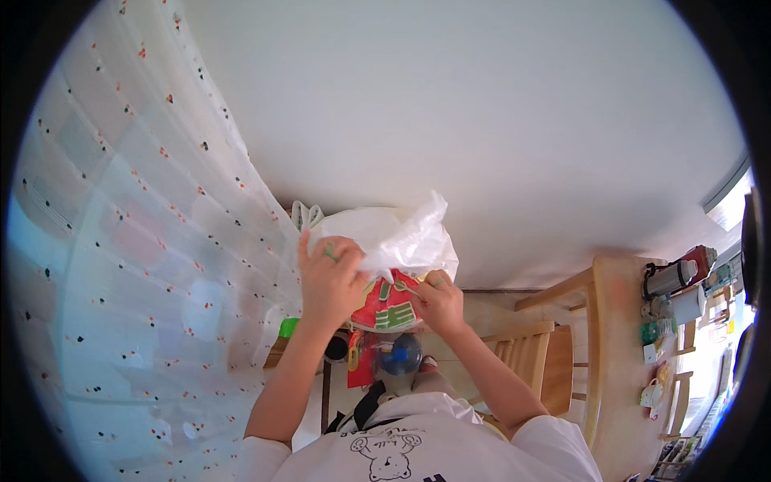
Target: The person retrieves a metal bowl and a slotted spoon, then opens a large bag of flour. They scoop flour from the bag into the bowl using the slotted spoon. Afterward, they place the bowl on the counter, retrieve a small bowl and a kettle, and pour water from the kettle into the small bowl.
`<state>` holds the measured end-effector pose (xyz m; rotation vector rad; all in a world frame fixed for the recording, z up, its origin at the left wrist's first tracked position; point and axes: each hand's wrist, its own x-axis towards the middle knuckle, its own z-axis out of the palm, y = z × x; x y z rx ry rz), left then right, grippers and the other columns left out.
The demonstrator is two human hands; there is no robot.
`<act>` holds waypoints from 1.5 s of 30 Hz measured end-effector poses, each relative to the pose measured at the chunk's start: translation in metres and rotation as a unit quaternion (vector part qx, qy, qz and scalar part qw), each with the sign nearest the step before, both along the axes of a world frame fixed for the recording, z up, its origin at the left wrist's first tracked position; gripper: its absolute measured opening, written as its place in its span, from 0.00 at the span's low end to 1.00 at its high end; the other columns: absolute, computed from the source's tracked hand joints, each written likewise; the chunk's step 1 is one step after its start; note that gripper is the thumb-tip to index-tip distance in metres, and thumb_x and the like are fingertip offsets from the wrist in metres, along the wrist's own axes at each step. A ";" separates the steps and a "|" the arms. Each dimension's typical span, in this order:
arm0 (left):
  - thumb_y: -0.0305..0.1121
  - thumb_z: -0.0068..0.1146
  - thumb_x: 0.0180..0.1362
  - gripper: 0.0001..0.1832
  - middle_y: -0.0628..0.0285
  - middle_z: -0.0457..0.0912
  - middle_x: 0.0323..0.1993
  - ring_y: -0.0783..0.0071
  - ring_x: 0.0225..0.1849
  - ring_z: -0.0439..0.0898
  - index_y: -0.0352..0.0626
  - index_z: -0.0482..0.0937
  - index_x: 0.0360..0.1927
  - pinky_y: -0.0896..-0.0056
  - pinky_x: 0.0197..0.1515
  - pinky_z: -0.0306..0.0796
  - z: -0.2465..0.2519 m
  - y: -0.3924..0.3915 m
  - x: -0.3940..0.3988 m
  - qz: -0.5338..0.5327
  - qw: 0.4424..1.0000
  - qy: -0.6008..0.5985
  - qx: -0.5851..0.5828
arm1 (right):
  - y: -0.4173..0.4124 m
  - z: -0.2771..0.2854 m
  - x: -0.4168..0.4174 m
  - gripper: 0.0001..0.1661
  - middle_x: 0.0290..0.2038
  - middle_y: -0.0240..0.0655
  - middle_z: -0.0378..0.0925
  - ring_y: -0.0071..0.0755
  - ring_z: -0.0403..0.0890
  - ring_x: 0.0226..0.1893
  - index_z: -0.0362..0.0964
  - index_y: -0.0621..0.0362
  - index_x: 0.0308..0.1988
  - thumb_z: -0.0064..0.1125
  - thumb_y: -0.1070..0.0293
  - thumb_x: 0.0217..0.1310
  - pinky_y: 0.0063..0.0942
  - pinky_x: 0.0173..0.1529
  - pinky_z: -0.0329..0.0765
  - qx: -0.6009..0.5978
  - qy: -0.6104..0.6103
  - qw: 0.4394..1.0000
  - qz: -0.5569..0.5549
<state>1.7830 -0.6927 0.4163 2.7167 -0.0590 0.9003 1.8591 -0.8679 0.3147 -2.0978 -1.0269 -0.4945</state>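
In front of me stands a large white plastic sack [385, 232] with its upper edge crumpled and folded upward. Its near side carries a red and green print [388, 307]. My right hand [443, 301] pinches the material at the right of the printed side. Over the left part of the sack lies my left hand [331, 277], slightly blurred, with its index finger raised. Whether its thumb and fingers grip the sack's edge cannot be made out. Each hand wears a green ring.
Left hangs a sheer dotted curtain [150, 241]; a pale wall [482, 120] rises behind the sack. Below the sack stands a blue-tinted water bottle [399, 355] beside a red bag [359, 367]. At right are a wooden chair [524, 355] and a table [623, 337] bearing a thermos [668, 280].
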 end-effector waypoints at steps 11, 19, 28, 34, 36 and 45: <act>0.41 0.53 0.47 0.15 0.63 0.72 0.30 0.65 0.38 0.70 0.38 0.71 0.29 0.49 0.56 0.45 0.004 0.041 0.030 0.048 0.996 -0.045 -0.062 | 0.033 0.003 0.006 0.08 0.30 0.33 0.73 0.20 0.72 0.30 0.68 0.61 0.24 0.50 0.69 0.54 0.19 0.30 0.71 0.462 0.598 0.654 0.027; 0.38 0.55 0.44 0.13 0.63 0.72 0.28 0.65 0.36 0.70 0.39 0.72 0.28 0.49 0.56 0.46 0.002 0.041 0.027 0.027 0.996 -0.015 -0.082 | 0.037 0.005 -0.007 0.08 0.25 0.30 0.70 0.20 0.69 0.25 0.66 0.59 0.32 0.44 0.66 0.58 0.16 0.34 0.69 0.570 0.664 0.479 0.072; 0.33 0.58 0.40 0.10 0.64 0.72 0.26 0.64 0.34 0.70 0.40 0.71 0.25 0.48 0.54 0.49 0.009 0.026 0.026 0.003 0.995 -0.057 -0.083 | -0.004 0.050 -0.043 0.12 0.11 0.21 0.47 0.13 0.48 0.10 0.63 0.60 0.41 0.41 0.66 0.58 0.13 0.14 0.49 0.476 0.776 0.406 0.083; 0.30 0.58 0.39 0.11 0.62 0.72 0.28 0.63 0.36 0.70 0.39 0.71 0.27 0.49 0.55 0.49 0.005 0.033 0.015 0.014 0.997 -0.045 -0.064 | -0.118 0.071 -0.005 0.11 0.15 0.21 0.60 0.12 0.55 0.12 0.67 0.61 0.38 0.44 0.67 0.56 0.10 0.15 0.51 0.178 0.751 0.632 0.078; 0.28 0.58 0.37 0.10 0.63 0.72 0.27 0.63 0.35 0.70 0.40 0.71 0.25 0.48 0.55 0.49 0.008 0.027 0.015 0.001 0.996 -0.062 -0.063 | -0.178 0.080 0.012 0.08 0.22 0.25 0.69 0.10 0.61 0.16 0.69 0.58 0.34 0.47 0.68 0.55 0.09 0.17 0.57 0.199 0.581 0.788 -0.051; 0.24 0.52 0.41 0.14 0.53 0.71 0.36 0.54 0.44 0.67 0.33 0.69 0.35 0.54 0.56 0.52 -0.005 0.027 0.002 -0.029 0.997 0.008 -0.068 | -0.461 0.226 0.028 0.09 0.11 0.23 0.53 0.14 0.52 0.09 0.65 0.61 0.33 0.43 0.66 0.56 0.12 0.12 0.49 0.487 0.207 0.799 -0.286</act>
